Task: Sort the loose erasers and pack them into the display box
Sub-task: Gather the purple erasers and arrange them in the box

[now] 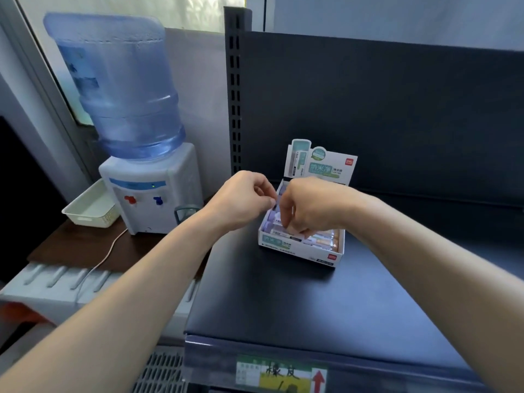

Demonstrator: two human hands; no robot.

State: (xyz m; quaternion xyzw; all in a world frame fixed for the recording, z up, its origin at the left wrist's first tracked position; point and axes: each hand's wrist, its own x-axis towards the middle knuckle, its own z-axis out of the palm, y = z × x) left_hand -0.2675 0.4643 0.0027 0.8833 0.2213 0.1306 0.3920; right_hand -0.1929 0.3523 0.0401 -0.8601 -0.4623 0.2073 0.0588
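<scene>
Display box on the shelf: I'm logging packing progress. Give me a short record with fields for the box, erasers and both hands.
box: display box open, lid card upright, on dark shelf
contents: erasers lying in rows, purple left, orange right
right: right hand pinches an eraser inside the box
left: left hand curled at the box's left rear, grip unclear

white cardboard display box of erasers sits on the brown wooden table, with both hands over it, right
No. The head view shows the white cardboard display box on the dark metal shelf, not the brown wooden table. The left hand and right hand are over it, the right pinching a white eraser.
</scene>
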